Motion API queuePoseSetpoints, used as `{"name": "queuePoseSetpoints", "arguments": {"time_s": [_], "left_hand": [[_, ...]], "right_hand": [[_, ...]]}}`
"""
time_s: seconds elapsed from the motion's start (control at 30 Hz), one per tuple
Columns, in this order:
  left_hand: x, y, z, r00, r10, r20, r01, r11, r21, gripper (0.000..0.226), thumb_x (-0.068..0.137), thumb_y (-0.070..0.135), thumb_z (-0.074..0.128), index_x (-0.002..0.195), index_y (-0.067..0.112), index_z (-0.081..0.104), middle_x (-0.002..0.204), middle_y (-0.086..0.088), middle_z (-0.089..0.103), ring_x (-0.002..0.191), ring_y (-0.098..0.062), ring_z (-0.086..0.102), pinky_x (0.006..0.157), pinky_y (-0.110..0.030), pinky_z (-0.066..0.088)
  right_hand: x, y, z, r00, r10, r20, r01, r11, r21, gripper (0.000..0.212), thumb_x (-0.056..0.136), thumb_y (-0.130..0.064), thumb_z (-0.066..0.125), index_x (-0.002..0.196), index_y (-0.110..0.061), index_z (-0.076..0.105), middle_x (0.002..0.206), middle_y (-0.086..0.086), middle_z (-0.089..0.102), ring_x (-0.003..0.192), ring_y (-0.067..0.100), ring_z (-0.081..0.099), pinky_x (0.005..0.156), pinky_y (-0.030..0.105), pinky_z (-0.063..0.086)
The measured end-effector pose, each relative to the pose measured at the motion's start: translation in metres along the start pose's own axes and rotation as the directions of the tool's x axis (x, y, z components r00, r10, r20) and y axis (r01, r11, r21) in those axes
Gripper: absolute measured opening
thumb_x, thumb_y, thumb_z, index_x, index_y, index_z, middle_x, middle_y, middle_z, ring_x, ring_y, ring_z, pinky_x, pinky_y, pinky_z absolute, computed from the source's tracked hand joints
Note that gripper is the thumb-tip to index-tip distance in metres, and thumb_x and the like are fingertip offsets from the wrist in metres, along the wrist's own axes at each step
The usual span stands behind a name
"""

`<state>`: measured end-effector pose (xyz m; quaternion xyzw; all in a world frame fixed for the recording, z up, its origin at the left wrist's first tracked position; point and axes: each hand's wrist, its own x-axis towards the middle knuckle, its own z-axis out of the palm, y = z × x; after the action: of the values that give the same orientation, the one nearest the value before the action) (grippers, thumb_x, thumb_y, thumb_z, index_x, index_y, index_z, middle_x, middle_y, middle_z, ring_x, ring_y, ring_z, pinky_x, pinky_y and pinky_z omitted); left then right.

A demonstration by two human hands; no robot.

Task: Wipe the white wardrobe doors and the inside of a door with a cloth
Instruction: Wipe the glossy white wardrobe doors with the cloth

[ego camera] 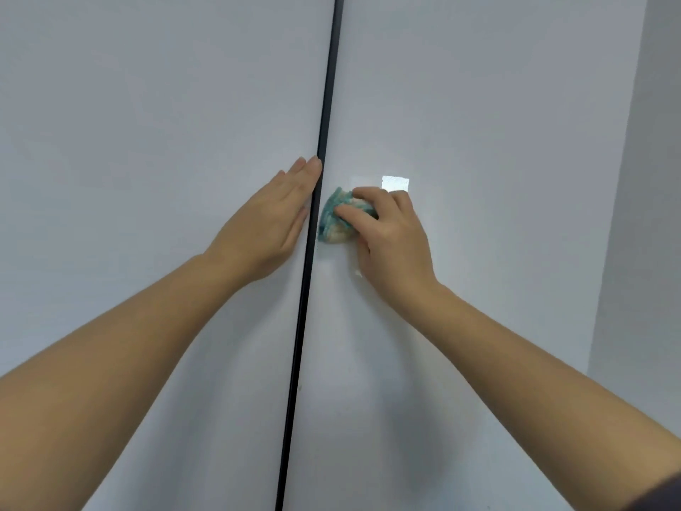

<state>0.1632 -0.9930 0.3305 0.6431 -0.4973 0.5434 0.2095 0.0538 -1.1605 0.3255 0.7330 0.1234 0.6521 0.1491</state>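
Right hand [390, 237] fingers [348, 212] clenched on teal cloth [333, 219]; left hand [271, 223] flat, fingers released (seemingly touching door [147, 142]).

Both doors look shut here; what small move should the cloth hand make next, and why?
Probably slide the cloth down the right door: the right hand presses it there beside the gap, while the left hand lies flat on the left door.

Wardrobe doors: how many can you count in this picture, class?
2: the left door under the flat left hand, the right door under the right hand with the cloth. Others may lie outside the frame.
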Motion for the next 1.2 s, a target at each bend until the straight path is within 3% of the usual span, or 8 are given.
{"name": "queuePoseSetpoints", "arguments": {"time_s": [0.13,0.3,0.43,0.6,0.73,1.0,1.1,1.2], "left_hand": [[-0.011,0.000,0.004,0.999,0.022,0.024,-0.025,0.991,0.131,0.055,0.102,0.021,0.024,0.153,0.000,0.021,0.161,-0.011,0.021,0.149,-0.024,0.016,0.122,-0.036,0.013],[-0.033,0.009,0.009,0.998,-0.032,0.053,0.023,0.988,0.150,0.058,0.102,0.026,0.019,0.154,0.003,0.013,0.163,-0.009,0.012,0.151,-0.022,0.007,0.123,-0.039,0.009],[-0.052,0.029,0.025,0.994,-0.092,0.052,0.085,0.987,0.137,0.059,0.101,0.027,0.022,0.155,0.005,0.013,0.163,-0.008,0.010,0.151,-0.020,0.005,0.123,-0.042,0.009],[-0.055,0.040,0.035,0.987,-0.157,-0.024,0.159,0.980,0.124,0.058,0.100,0.022,0.024,0.155,0.005,0.016,0.163,-0.007,0.014,0.151,-0.019,0.008,0.122,-0.043,0.009],[-0.055,0.044,0.039,0.981,-0.186,-0.054,0.191,0.977,0.098,0.059,0.099,0.019,0.025,0.154,0.003,0.016,0.162,-0.009,0.015,0.151,-0.020,0.009,0.122,-0.045,0.011],[-0.055,0.058,0.055,0.947,-0.297,-0.121,0.307,0.949,0.069,0.061,0.098,0.011,0.028,0.155,0.006,0.007,0.163,-0.006,0.010,0.151,-0.020,0.006,0.122,-0.048,0.008],[-0.054,0.062,0.061,0.926,-0.333,-0.177,0.345,0.938,0.042,0.068,0.095,0.000,0.037,0.155,0.007,0.005,0.164,-0.005,0.010,0.151,-0.019,0.005,0.122,-0.049,0.006],[-0.053,0.065,0.068,0.905,-0.360,-0.227,0.373,0.927,0.018,0.076,0.090,-0.009,0.043,0.155,0.007,0.007,0.163,-0.005,0.013,0.151,-0.019,0.006,0.122,-0.049,0.005]], "right_hand": [[-0.022,-0.017,0.007,1.000,0.000,0.006,0.000,1.000,-0.008,0.033,0.083,-0.002,0.051,0.107,-0.009,0.072,0.114,0.014,0.065,0.092,0.035,0.055,0.063,0.034,0.049],[-0.137,-0.043,0.005,0.940,-0.284,0.190,0.270,0.958,0.097,0.022,0.093,0.000,0.054,0.101,-0.011,0.071,0.116,0.013,0.065,0.083,0.028,0.052,0.068,0.036,0.045],[-0.140,-0.031,-0.003,0.867,-0.419,0.269,0.398,0.908,0.131,0.019,0.095,-0.004,0.055,0.103,-0.015,0.069,0.115,0.011,0.065,0.083,0.028,0.054,0.065,0.036,0.044],[-0.073,0.008,-0.014,0.985,-0.162,0.059,0.167,0.982,-0.093,0.028,0.085,-0.005,0.065,0.107,-0.020,0.074,0.110,0.013,0.066,0.086,0.031,0.056,0.063,0.036,0.046],[-0.089,0.003,-0.011,0.999,-0.045,0.019,0.047,0.992,-0.119,0.040,0.081,0.000,0.063,0.114,-0.021,0.072,0.116,0.013,0.064,0.091,0.032,0.053,0.063,0.037,0.046],[-0.159,0.008,-0.028,0.905,-0.340,0.258,0.347,0.938,0.018,0.025,0.090,-0.008,0.063,0.108,-0.025,0.070,0.118,0.006,0.065,0.089,0.030,0.056,0.065,0.037,0.045],[-0.105,0.040,-0.037,0.982,-0.157,0.107,0.166,0.983,-0.078,0.034,0.083,-0.002,0.064,0.108,-0.024,0.073,0.117,0.008,0.066,0.088,0.031,0.053,0.066,0.038,0.047],[-0.072,0.061,-0.046,0.999,0.033,0.022,-0.031,0.996,-0.083,0.033,0.086,-0.003,0.057,0.109,-0.019,0.074,0.118,0.007,0.065,0.094,0.029,0.048,0.066,0.036,0.046]]}}
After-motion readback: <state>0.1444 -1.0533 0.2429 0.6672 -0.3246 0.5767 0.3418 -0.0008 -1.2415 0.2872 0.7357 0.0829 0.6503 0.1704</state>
